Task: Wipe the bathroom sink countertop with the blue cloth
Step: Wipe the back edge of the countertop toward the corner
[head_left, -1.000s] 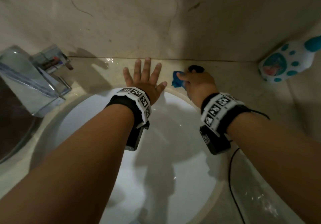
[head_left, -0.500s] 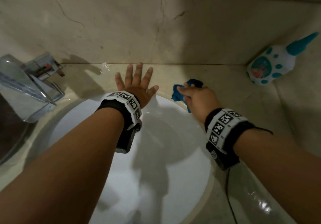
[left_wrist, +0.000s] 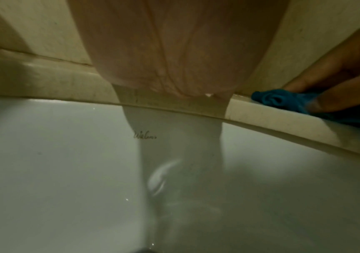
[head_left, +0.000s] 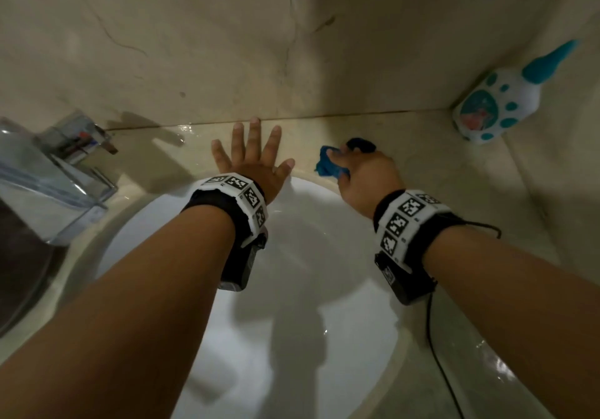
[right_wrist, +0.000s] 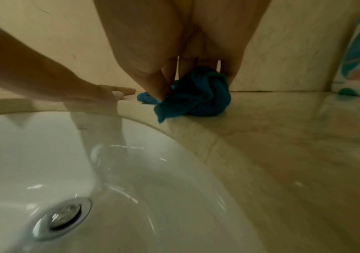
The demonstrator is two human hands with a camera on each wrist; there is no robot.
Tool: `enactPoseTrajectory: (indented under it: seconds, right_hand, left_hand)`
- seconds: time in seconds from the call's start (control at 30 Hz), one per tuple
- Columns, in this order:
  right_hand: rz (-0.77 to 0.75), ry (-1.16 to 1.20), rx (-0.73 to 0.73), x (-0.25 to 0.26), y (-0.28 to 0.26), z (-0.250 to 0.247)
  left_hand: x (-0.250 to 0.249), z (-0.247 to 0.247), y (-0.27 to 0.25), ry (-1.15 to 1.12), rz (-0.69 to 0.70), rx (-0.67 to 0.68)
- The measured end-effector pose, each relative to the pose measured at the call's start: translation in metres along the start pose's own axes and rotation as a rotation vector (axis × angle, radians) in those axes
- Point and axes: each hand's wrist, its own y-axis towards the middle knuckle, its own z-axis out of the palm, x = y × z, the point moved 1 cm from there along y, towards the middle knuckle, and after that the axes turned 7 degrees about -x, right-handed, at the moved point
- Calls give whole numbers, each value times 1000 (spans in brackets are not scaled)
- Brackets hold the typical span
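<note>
Two hands sit on the countertop [head_left: 422,145] behind the sink [head_left: 292,288]. The left hand [head_left: 251,158] lies flat, fingers spread; just right, the right hand [head_left: 363,171] clamps the bunched blue cloth [head_left: 326,166] against the stone.

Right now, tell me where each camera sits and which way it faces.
Head: worn high, facing down at the white basin and countertop; shows both forearms, the left hand flat, the right hand gripping the blue cloth.
Left wrist: under the left palm, facing the back wall across the basin rim; the right hand's fingers at right.
Right wrist: under the right hand, facing the wall; drain below, the left hand at left.
Shared: all three show the cloth and the basin.
</note>
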Motion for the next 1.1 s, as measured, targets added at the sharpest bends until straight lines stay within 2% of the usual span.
enactPoseTrajectory:
  seconds: [0.1,0.23,0.33,0.4,0.47,0.53,0.6,0.63,0.67,0.77,0.8,0.87,1.0,1.1]
  right_hand:
    - [38,105,-45,-5,-19,9]
    - [84,271,-71,-8,-31,2]
    - [186,469,-231,-19,-28,-12]
    - [260,459,-337,-36,-16,-19]
    - [312,381,-369,-53,0,-20]
    - [362,294,-259,-66,16,-17]
    - [383,233,-76,-63,26,-9]
    - [365,241,-57,-53,30,-7]
    - [310,233,-85,-42,37,-2]
    - [175,418,-252,1,50,12]
    - [197,570,-249,11,54,15]
    - [203,707,-192,23,56,14]
    - [218,732,-125,1,23,9]
    - [188,546,-148,-17,-5,13]
  left_hand:
    - [-4,-2,-4,17,6,-41]
    - [-22,-2,-10,-1,104,-98]
    - [-26,0,-2,-13,91,-73]
    - [-25,3,5,-8,49,-47]
    - [-23,8,8,12,41,-58]
    - [-23,11,9,9,46,-76]
    - [-23,10,10,-5,42,-67]
    - [-23,9,10,-8,39,-59]
    - [-24,8,10,-9,37,-51]
    - [-24,7,10,-15,40,-42]
    - [-24,7,9,-20,40,-45]
    - [-23,6,8,-34,40,-54]
    - [-24,2,7,-14,47,9]
    - [-24,-2,7,-19,37,51]
